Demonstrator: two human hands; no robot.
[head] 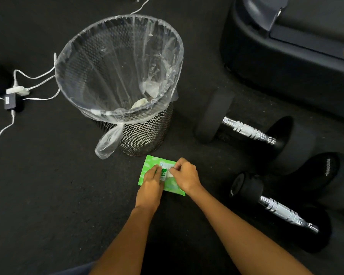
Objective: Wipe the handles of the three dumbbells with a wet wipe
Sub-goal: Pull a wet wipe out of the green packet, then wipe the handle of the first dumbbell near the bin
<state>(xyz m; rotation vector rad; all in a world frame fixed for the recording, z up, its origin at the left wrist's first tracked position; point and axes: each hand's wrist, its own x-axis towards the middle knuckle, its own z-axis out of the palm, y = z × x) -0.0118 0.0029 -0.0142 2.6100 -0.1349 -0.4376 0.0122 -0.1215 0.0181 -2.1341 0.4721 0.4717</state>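
At lower centre of the frame, the left hand (152, 183) pressed with fairly straight fingers on the green wipe pack (147, 169) lying on the floor. The right hand (184, 175) pinched a white wet wipe (169, 173) at its opening. Dumbbells (246, 130) lay at right.

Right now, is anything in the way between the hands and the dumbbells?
No. The left hand and right hand, pinching a wipe, are at the pack; only bare floor lies between them and the nearest dumbbell. The bin stands aside.
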